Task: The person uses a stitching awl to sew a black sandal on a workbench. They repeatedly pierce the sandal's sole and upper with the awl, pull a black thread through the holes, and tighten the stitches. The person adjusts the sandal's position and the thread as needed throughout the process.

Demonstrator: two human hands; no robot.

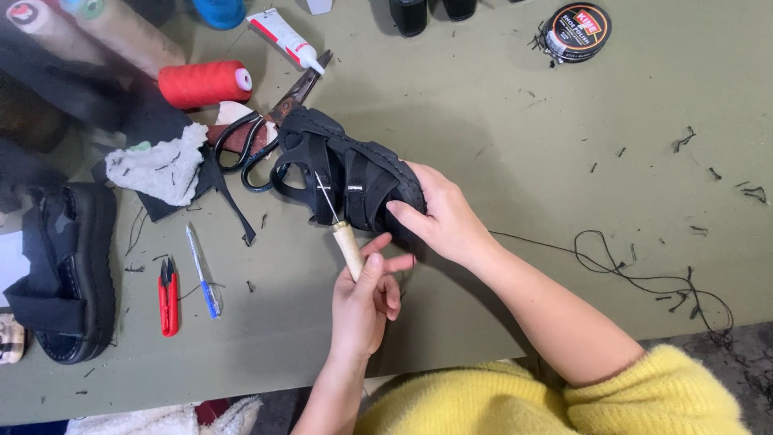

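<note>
My right hand (441, 216) grips a black strappy sandal (348, 171) by its toe end, holding it tilted above the green table (515, 137). My left hand (364, 302) holds a sewing awl (346, 242) by its pale wooden handle; the thin metal needle points up into the sandal's side near the straps. A black thread (636, 278) trails from under the sandal across the table to the right.
Scissors (266, 129), a red thread spool (205, 83), a glue tube (286, 36) and a white rag (157, 169) lie behind the sandal. A second black sandal (72, 270), red snips (167, 296) and a blue pen (203, 270) sit left. A polish tin (576, 31) is at the back right.
</note>
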